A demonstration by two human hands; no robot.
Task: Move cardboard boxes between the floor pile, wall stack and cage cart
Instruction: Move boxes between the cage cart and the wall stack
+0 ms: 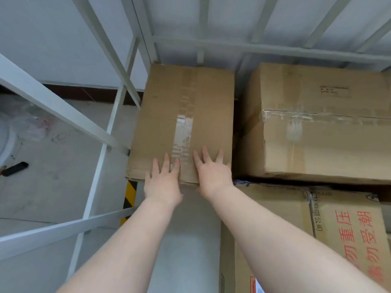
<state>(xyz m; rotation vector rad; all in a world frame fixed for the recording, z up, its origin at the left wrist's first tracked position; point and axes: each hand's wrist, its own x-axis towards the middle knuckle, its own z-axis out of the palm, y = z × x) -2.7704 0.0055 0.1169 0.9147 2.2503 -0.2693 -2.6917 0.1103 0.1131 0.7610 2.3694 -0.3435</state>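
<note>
Cardboard box [182, 115] with a strip of clear tape [182, 136] down its top sat inside the white cage cart [211, 47], tucked into the cart's far left corner against the bars. You had both hands flat on the box's near end: your left hand [163, 182] lay on the near edge left of the tape, your right hand [213, 172] just right of the tape, fingers of each straight and spread, gripping nothing. A larger taped box [317, 123] stood just right of your box, a narrow dark gap between them. Nearer you than that one sat a box with red print [338, 229]. Beyond the cart's left bars, a small black object [15, 168] lay on the grey floor [53, 187].
</note>
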